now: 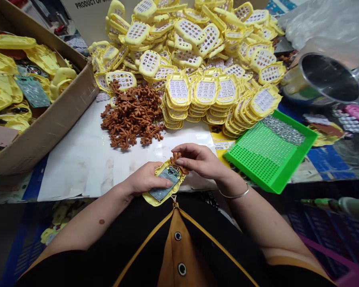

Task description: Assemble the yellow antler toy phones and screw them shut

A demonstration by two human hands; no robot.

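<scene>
My left hand point(146, 180) grips a yellow plastic toy phone shell point(165, 183) lying open side up, with a circuit board inside it. My right hand point(197, 159) pinches a small brown plastic piece point(176, 156) and presses it at the top end of the shell. Both hands are at the near edge of the table, just in front of my body. A heap of the same brown pieces point(131, 115) lies a little beyond them on the white sheet.
Stacks of yellow keypad shells point(203, 95) pile up at the back. A green perforated tray point(269, 151) with small metal parts sits right. A cardboard box point(48, 127) of yellow parts stands left. A steel pot point(323, 79) is at far right, a screwdriver point(338, 205) nearer.
</scene>
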